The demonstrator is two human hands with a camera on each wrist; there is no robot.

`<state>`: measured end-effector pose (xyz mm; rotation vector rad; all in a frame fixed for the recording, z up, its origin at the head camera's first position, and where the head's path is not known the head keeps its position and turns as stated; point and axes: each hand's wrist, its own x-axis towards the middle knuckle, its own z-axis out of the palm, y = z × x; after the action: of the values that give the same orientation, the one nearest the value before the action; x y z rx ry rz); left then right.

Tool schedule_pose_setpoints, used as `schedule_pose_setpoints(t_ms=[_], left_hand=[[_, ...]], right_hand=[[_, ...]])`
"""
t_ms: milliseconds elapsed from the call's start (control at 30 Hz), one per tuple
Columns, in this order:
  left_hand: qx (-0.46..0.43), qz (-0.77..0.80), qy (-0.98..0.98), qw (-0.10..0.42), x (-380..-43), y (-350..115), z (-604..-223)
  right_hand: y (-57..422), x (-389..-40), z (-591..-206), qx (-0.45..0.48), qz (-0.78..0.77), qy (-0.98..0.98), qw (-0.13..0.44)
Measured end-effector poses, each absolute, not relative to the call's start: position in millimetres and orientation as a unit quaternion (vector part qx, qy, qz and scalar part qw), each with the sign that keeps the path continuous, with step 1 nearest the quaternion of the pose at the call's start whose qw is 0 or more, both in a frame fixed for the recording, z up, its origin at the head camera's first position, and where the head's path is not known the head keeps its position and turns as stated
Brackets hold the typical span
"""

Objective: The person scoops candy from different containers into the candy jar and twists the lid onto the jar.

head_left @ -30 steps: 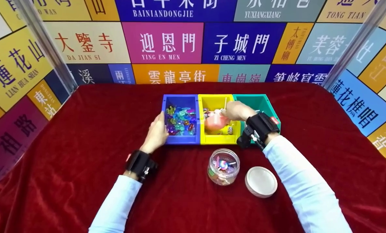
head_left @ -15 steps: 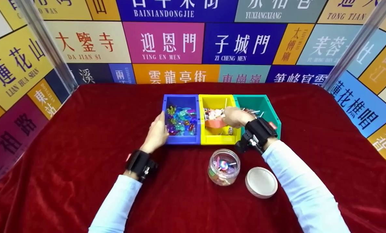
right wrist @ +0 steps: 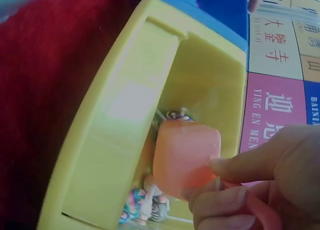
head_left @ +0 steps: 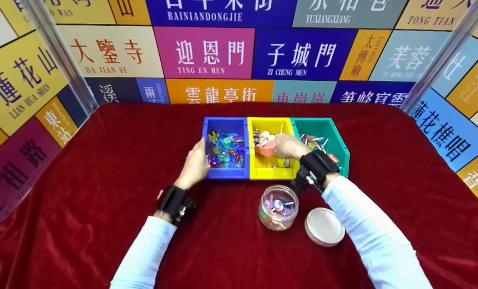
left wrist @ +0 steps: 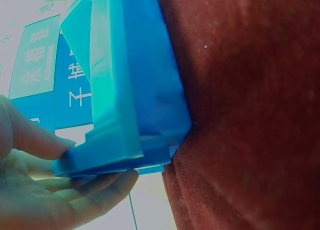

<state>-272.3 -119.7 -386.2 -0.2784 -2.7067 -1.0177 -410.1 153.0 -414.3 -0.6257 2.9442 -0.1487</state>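
Observation:
My right hand (head_left: 289,145) grips the handle of a pink scoop (right wrist: 187,155) inside the yellow bin (head_left: 273,173). Pale lollipops (head_left: 266,138) show in and around the scoop in the head view. More lollipops (right wrist: 150,202) lie beside it in the right wrist view. On the far left, my left hand (head_left: 195,164) holds the side wall of the blue bin (left wrist: 155,65), thumb on one side of its edge and fingers on the other. Shiny, clear, coloured pieces (head_left: 225,148) fill much of that bin.
A green bin (head_left: 339,160) with lollipops adjoins the yellow one on the right. In front stand an open clear jar (head_left: 278,218) partly filled with candy and a white lid (head_left: 325,226). A dark red cloth (head_left: 122,160) covers the table.
The scoop has tilted, showing less of its pink underside and more lollipops. My right hand has shifted slightly, uncovering more of the green bin. My left hand stays on the blue bin.

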Motion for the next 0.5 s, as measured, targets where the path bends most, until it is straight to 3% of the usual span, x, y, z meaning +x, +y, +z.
schedule_pose_setpoints(t_ms=[167, 300, 367, 500], left_hand=[[-0.096, -0.347, -0.925, 0.119, -272, -121, -384], [-0.091, -0.346, -0.926, 0.117, -273, -121, -385], [-0.09, -0.345, -0.927, 0.118, -273, -121, -386], [-0.091, -0.344, -0.927, 0.117, -274, -120, -386]], right_hand=[[159, -425, -425, -0.224, -0.039, 0.973, 0.043], [149, -397, -395, -0.212, -0.063, 0.974, 0.04], [152, -402, -402, -0.225, -0.063, 0.972, -0.003], [151, -401, -393, -0.204, -0.05, 0.978, 0.017]])
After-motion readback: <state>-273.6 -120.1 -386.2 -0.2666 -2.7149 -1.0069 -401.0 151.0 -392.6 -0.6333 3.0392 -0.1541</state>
